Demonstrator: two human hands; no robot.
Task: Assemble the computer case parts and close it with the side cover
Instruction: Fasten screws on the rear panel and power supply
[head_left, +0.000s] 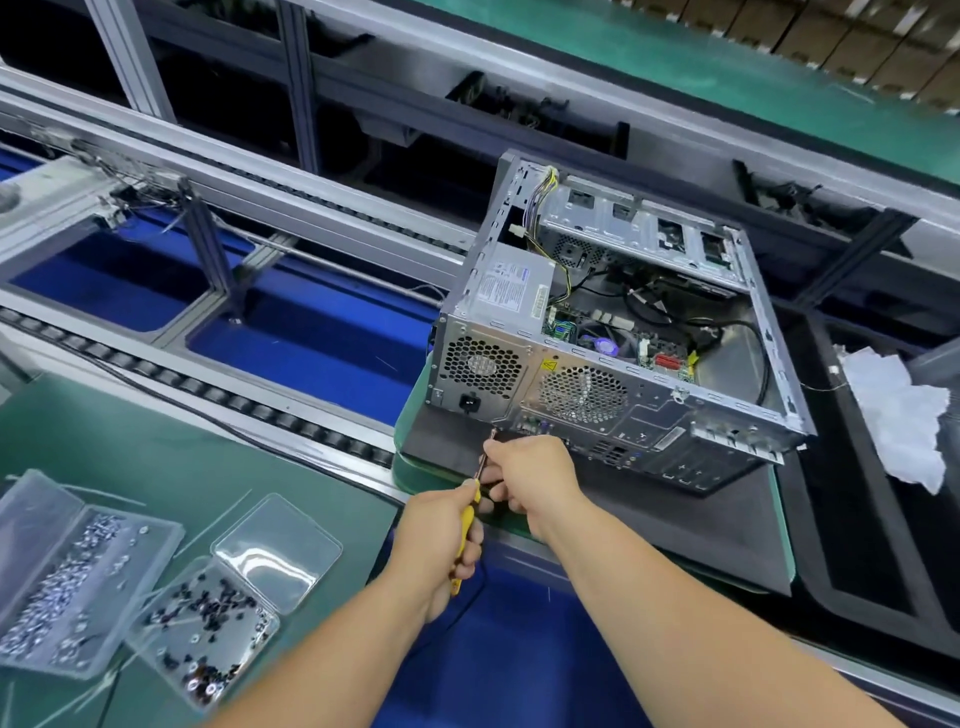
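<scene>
The computer case (613, 332) lies on its side on a dark mat (675, 525) toward 2 o'clock, open side up with no cover, showing power supply, motherboard and loose cables; its perforated rear panel faces the person. At 6 o'clock, the left hand (441, 540) grips a yellow-handled screwdriver (467, 519), and the right hand (530, 473) pinches its shaft near the tip.

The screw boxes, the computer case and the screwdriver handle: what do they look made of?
The two screw boxes look like clear, glossy plastic: the screws show through and the open lids reflect light. The computer case seems to be bare sheet metal, silvery grey with punched vent holes. The screwdriver has a yellow handle, probably plastic, and a thin metal shaft.
</scene>
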